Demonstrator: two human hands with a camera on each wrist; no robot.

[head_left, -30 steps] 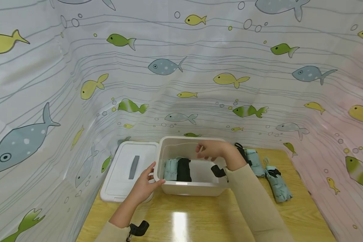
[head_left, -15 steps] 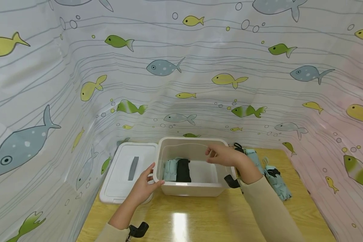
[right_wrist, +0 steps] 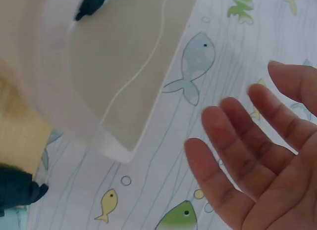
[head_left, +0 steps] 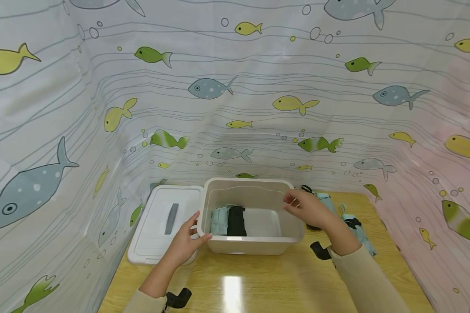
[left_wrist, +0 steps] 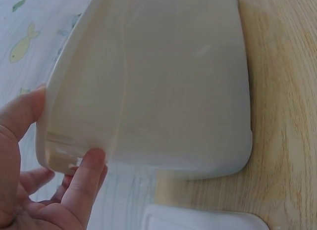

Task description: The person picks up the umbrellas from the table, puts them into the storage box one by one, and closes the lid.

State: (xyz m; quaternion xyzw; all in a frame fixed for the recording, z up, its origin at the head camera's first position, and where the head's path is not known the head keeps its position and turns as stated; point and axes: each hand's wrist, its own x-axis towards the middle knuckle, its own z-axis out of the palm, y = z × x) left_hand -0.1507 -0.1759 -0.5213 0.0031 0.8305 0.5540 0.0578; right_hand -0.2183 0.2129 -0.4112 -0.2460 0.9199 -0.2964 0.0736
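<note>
My left hand (head_left: 187, 241) grips the left rim of a cream plastic storage bin (head_left: 254, 247) near its front corner. In the left wrist view the thumb lies on one side of the rim and the fingers on the other. Inside the bin, at its left end, a light blue folded umbrella (head_left: 219, 221) lies beside a black one (head_left: 236, 221). Over the bin's right end is my right hand (head_left: 307, 206), holding nothing. The right wrist view shows its fingers (right_wrist: 218, 126) spread and loosely bent, apart from the rim.
Right of the bin on the wooden table (head_left: 258, 282) lie a light blue compact umbrella (head_left: 362, 234), another light blue one (head_left: 326, 200) and a black one (head_left: 312, 227), partly behind the right arm. A white lid (head_left: 152, 230) with grey handle lies left. Fish-patterned cloth (head_left: 239, 139) walls the sides.
My right hand has moved rightward from above the middle of the bin to its right end. The left hand keeps its hold on the rim, and the umbrellas in the bin lie unchanged.
</note>
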